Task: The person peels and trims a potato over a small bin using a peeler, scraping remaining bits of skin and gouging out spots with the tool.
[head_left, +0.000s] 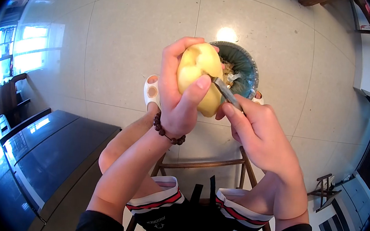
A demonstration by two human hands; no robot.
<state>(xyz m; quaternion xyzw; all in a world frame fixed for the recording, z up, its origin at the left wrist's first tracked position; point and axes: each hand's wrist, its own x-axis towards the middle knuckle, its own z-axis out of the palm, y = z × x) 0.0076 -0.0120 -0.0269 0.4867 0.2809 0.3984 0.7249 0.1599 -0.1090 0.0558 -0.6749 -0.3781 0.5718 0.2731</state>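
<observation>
My left hand (178,99) is wrapped around a large, pale yellow peeled potato (193,71), with the thumb lying across its front. Gripped in my right hand (262,132) is a metal peeler (228,93), its tip touching the potato's surface near my left thumb. Most of the peeler's handle is hidden by my fingers. Dents and a small dark spot show on the potato. Behind and below it stands a round lined trash bin (256,71), partly covered by the potato, with peelings and scraps (230,75) inside.
Pale tiles (139,34) make up the floor. A dark glossy table (64,152) stands at my left, and a wooden bar (202,163) runs below my hands. My white shoe (152,90) is beside the bin area. A small wooden stool (324,188) is at the right.
</observation>
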